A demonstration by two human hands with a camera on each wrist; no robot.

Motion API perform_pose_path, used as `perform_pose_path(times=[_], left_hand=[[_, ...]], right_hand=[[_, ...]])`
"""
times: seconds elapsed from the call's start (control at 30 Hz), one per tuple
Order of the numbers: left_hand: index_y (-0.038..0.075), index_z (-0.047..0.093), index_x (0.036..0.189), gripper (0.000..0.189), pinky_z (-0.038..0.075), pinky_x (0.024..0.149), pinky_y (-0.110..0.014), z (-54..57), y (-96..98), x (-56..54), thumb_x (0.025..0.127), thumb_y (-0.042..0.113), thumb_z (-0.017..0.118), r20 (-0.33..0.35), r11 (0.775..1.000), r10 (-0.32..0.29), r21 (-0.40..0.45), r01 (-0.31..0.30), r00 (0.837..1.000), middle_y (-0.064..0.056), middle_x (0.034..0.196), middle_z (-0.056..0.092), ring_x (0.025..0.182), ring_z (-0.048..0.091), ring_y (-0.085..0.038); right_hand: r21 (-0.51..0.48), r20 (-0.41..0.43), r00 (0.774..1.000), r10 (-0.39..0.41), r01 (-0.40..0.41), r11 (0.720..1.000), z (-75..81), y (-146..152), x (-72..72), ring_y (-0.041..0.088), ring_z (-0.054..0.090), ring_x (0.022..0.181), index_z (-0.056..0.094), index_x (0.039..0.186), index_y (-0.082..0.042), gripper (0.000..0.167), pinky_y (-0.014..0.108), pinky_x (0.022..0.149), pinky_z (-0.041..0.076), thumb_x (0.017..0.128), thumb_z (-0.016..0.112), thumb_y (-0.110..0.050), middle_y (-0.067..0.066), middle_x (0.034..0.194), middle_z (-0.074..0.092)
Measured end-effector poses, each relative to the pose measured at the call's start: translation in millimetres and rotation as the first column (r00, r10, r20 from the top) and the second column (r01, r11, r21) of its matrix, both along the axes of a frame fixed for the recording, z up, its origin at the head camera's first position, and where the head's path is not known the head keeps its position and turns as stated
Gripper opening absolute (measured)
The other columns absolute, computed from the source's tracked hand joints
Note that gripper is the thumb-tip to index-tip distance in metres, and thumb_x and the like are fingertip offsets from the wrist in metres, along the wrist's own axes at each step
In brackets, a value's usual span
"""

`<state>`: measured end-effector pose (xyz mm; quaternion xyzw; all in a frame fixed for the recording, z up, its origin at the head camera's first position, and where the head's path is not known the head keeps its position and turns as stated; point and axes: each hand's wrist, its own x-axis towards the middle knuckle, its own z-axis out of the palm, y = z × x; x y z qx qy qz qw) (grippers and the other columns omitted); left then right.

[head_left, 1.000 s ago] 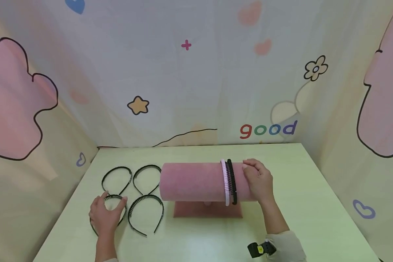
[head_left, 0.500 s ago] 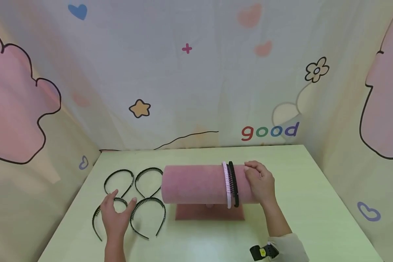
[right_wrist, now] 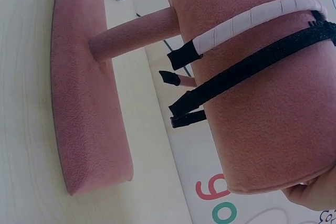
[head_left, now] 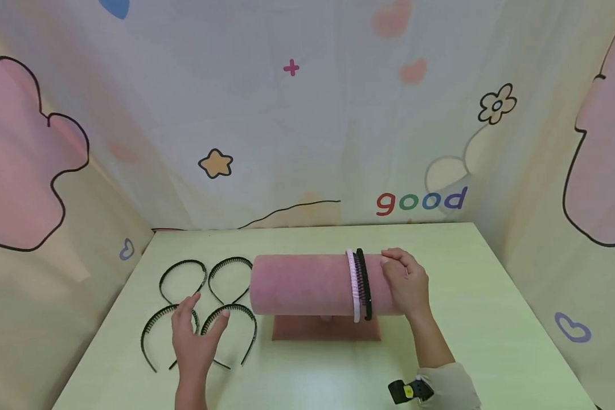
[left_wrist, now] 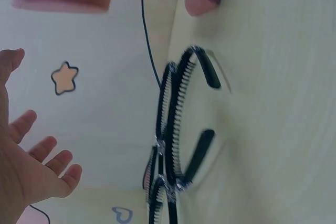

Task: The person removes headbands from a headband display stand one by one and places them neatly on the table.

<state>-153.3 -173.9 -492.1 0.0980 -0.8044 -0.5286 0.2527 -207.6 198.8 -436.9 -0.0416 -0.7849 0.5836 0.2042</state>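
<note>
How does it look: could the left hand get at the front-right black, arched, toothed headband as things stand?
Likely yes: the empty left hand hovers close to that headband, fingers apart, and nothing visible stands between them.

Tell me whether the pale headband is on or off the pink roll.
On. The pale headband arches over the pink roll, and in the right wrist view its black tip sticks out below.

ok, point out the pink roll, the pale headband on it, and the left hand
Pink roll [head_left: 299, 285]: head view, bare side.
Pale headband [right_wrist: 247, 23]: right wrist view, middle of its visible arc.
Left hand [head_left: 196, 343]: head view, middle of the hand.
</note>
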Motion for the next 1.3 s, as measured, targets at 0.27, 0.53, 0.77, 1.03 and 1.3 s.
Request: perform_pose_path(times=[0.27, 0.53, 0.77, 1.03, 1.3], left_hand=[[0.010, 0.053, 0.129, 0.063, 0.026, 0.097, -0.057, 25.2, 23.7, -0.5, 0.073, 0.016, 0.080, -0.094, 0.996, -0.087, 0.010, 0.088, 0.992, -0.007, 0.137, 0.039, 0.127, 0.033, -0.027], [0.011, 0.054, 0.130, 0.066, 0.027, 0.097, -0.056, 45.6, 47.6, -0.5, 0.070, 0.012, 0.082, -0.206, 0.984, -0.175, -0.049, 0.169, 0.963, -0.007, 0.135, 0.042, 0.126, 0.035, -0.023], [0.011, 0.053, 0.130, 0.069, 0.029, 0.095, -0.055, 57.0, 69.1, 0.6, 0.068, 0.014, 0.083, -0.278, 0.966, -0.255, -0.108, 0.233, 0.926, -0.009, 0.135, 0.042, 0.124, 0.038, -0.026], [-0.004, 0.052, 0.126, 0.071, 0.035, 0.094, -0.053, 77.3, 91.6, 2.5, 0.063, 0.004, 0.084, -0.331, 0.940, -0.334, -0.190, 0.285, 0.882, -0.020, 0.132, 0.043, 0.122, 0.039, -0.033], [0.003, 0.054, 0.126, 0.069, 0.037, 0.095, -0.048, 72.6, 104.2, -12.0, 0.065, 0.013, 0.084, -0.382, 0.908, -0.414, -0.242, 0.342, 0.826, -0.016, 0.131, 0.044, 0.125, 0.037, -0.031]], right_hand=[[-0.002, -0.003, 1.000, -0.004, 0.004, 1.000, 3.4, 2.1, -3.1, 0.020, 0.050, 0.111, 0.067, 0.104, -0.004, 0.025, 0.041, 0.093, 0.036, 0.089, 0.060, -0.022, 0.008, 0.113, 0.061], [-0.004, -0.010, 1.000, -0.010, 0.010, 1.000, 3.9, 2.2, -1.9, 0.020, 0.051, 0.110, 0.067, 0.103, -0.005, 0.023, 0.041, 0.093, 0.036, 0.088, 0.060, -0.021, 0.009, 0.113, 0.061], [-0.004, 0.002, 1.000, -0.009, 0.009, 1.000, 3.0, 1.7, -0.3, 0.019, 0.051, 0.110, 0.067, 0.104, -0.003, 0.024, 0.039, 0.092, 0.036, 0.089, 0.060, -0.021, 0.009, 0.113, 0.061], [-0.019, -0.007, 1.000, 0.000, 0.000, 1.000, 3.2, -0.1, 0.8, 0.016, 0.052, 0.107, 0.067, 0.103, -0.002, 0.022, 0.035, 0.090, 0.037, 0.089, 0.060, -0.018, 0.009, 0.112, 0.062], [-0.026, -0.004, 1.000, 0.006, -0.006, 1.000, 2.4, -1.4, 0.7, 0.016, 0.052, 0.105, 0.066, 0.103, -0.002, 0.022, 0.035, 0.088, 0.037, 0.088, 0.060, -0.017, 0.010, 0.112, 0.062]])
